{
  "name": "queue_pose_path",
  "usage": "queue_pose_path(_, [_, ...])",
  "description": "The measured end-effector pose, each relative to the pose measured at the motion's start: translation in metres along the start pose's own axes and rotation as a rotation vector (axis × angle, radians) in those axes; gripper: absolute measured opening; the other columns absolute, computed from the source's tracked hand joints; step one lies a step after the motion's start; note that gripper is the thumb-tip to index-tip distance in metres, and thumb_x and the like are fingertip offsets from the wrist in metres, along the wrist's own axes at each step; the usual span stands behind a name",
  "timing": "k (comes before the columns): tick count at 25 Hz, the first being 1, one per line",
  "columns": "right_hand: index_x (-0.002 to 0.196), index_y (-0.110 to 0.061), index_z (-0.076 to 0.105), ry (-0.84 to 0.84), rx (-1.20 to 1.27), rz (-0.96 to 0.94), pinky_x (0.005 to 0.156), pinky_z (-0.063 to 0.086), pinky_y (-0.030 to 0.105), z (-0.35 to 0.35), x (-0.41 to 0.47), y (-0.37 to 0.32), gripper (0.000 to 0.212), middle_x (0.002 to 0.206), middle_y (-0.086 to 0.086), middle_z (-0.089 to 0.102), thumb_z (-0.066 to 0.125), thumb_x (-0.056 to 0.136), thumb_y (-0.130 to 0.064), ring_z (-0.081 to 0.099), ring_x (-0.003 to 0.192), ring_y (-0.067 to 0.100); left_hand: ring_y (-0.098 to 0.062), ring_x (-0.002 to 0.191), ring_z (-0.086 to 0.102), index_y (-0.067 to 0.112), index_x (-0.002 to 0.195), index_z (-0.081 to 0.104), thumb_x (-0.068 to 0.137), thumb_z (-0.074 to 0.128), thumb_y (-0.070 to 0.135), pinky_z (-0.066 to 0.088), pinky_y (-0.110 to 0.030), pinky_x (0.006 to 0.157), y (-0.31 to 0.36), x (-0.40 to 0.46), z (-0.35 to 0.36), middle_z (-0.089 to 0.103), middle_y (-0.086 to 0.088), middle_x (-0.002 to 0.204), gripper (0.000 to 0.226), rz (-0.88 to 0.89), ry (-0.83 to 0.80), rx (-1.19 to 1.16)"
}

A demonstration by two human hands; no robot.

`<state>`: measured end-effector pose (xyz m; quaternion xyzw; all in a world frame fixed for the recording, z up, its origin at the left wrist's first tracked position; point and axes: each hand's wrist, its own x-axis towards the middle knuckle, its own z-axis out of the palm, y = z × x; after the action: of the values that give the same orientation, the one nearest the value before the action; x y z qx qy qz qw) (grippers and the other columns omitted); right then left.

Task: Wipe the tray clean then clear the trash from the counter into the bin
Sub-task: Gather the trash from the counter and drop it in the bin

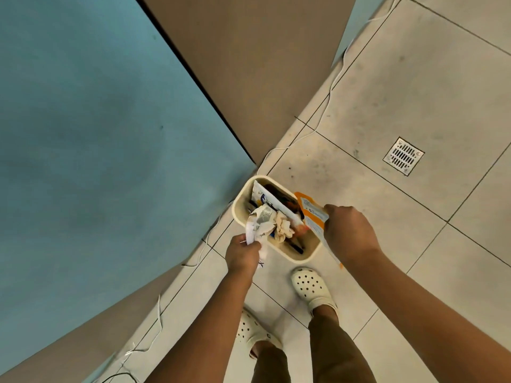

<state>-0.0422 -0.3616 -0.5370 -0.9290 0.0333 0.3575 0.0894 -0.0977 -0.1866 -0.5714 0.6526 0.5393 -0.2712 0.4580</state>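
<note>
A small cream bin [240, 200] stands on the tiled floor by the counter's corner, stuffed with wrappers and a crumpled tissue. My left hand [242, 252] grips crumpled white paper trash [258, 225] over the bin's near left rim. My right hand [349, 230] grips an orange and white packet [312, 214] at the bin's right rim, its upper end over the opening. The tray is out of view.
The blue countertop [96, 134] with brown side panels fills the left. A white cable [329, 98] runs along the floor by the counter base. A metal floor drain [403, 156] lies to the right. My feet in cream clogs [311, 288] stand just behind the bin.
</note>
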Motion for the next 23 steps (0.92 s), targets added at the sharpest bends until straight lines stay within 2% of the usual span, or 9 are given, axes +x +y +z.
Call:
queue_pose_path(5, [0.114, -0.011, 0.054, -0.031, -0.075, -0.053, 0.060, 0.038, 0.027, 0.010, 0.007, 0.006, 0.027, 0.101, 0.010, 0.063, 0.040, 0.090, -0.006, 0.061, 0.088, 0.029, -0.031, 0.093, 0.060, 0.008, 0.116, 0.055, 0.084, 0.058, 0.004, 0.056, -0.043, 0.080, 0.002, 0.003, 0.006, 0.061, -0.013, 0.116, 0.033, 0.001, 0.032, -0.017])
queue_pose_path(9, [0.117, -0.011, 0.053, -0.139, -0.043, -0.085, 0.064, 0.041, 0.027, 0.036, 0.028, -0.004, 0.026, 0.103, 0.010, 0.063, 0.042, 0.093, -0.011, 0.061, 0.090, 0.026, -0.027, 0.089, 0.058, 0.014, 0.118, 0.047, 0.085, 0.056, 0.000, 0.049, -0.026, 0.058, 0.016, 0.022, 0.018, 0.059, -0.015, 0.116, 0.037, 0.086, 0.128, 0.026])
queue_pose_path(10, [0.118, -0.011, 0.053, -0.164, -0.012, -0.087, 0.066, 0.044, 0.027, 0.042, 0.035, -0.006, 0.027, 0.102, 0.009, 0.063, 0.043, 0.093, -0.012, 0.061, 0.089, 0.025, -0.027, 0.090, 0.058, 0.014, 0.117, 0.047, 0.085, 0.054, -0.001, 0.046, -0.024, 0.057, 0.020, 0.030, 0.022, 0.059, -0.016, 0.116, 0.036, 0.123, 0.162, 0.054])
queue_pose_path(12, [0.127, -0.016, 0.047, -0.206, 0.070, -0.108, 0.069, 0.047, 0.027, 0.055, 0.047, -0.009, 0.036, 0.103, 0.007, 0.059, 0.046, 0.092, -0.014, 0.058, 0.086, 0.022, -0.030, 0.099, 0.058, 0.010, 0.113, 0.052, 0.086, 0.049, -0.003, 0.042, -0.023, 0.064, 0.027, 0.048, 0.029, 0.057, -0.018, 0.118, 0.030, 0.179, 0.221, 0.140])
queue_pose_path(14, [0.136, -0.022, 0.040, -0.183, 0.197, -0.107, 0.075, 0.048, 0.030, 0.066, 0.053, -0.005, 0.048, 0.119, 0.006, 0.055, 0.048, 0.090, -0.017, 0.056, 0.096, 0.024, -0.029, 0.106, 0.057, 0.009, 0.110, 0.059, 0.089, 0.046, 0.000, 0.039, -0.022, 0.072, 0.031, 0.063, 0.034, 0.057, -0.015, 0.122, 0.026, 0.218, 0.226, 0.234])
queue_pose_path(16, [0.138, -0.022, 0.039, -0.112, 0.302, -0.102, 0.085, 0.050, 0.033, 0.076, 0.050, 0.003, 0.051, 0.131, 0.006, 0.049, 0.051, 0.088, -0.021, 0.053, 0.109, 0.026, -0.028, 0.115, 0.053, 0.013, 0.121, 0.057, 0.093, 0.046, 0.011, 0.042, -0.026, 0.084, 0.030, 0.076, 0.039, 0.054, -0.012, 0.130, 0.030, 0.238, 0.112, 0.299])
queue_pose_path(18, [0.137, -0.021, 0.041, -0.082, 0.328, -0.104, 0.092, 0.048, 0.035, 0.082, 0.041, 0.013, 0.049, 0.134, 0.005, 0.047, 0.051, 0.090, -0.026, 0.051, 0.113, 0.027, -0.027, 0.122, 0.048, 0.024, 0.137, 0.045, 0.096, 0.044, 0.025, 0.040, -0.031, 0.095, 0.027, 0.083, 0.040, 0.047, -0.008, 0.138, 0.040, 0.217, -0.069, 0.276])
queue_pose_path(20, [0.134, -0.019, 0.046, -0.082, 0.328, -0.101, 0.087, 0.048, 0.032, 0.086, 0.027, 0.021, 0.043, 0.132, 0.006, 0.049, 0.049, 0.092, -0.024, 0.054, 0.106, 0.026, -0.027, 0.127, 0.043, 0.029, 0.141, 0.037, 0.096, 0.044, 0.028, 0.038, -0.033, 0.100, 0.023, 0.081, 0.038, 0.042, -0.006, 0.143, 0.045, 0.217, -0.083, 0.173])
queue_pose_path(23, [0.130, -0.020, 0.049, -0.083, 0.344, -0.082, 0.074, 0.044, 0.023, 0.088, 0.008, 0.025, 0.039, 0.125, 0.007, 0.053, 0.049, 0.091, -0.016, 0.053, 0.082, 0.019, -0.026, 0.128, 0.045, 0.022, 0.137, 0.044, 0.093, 0.052, 0.022, 0.039, -0.030, 0.097, 0.013, 0.070, 0.025, 0.046, -0.006, 0.140, 0.045, 0.256, 0.088, 0.019])
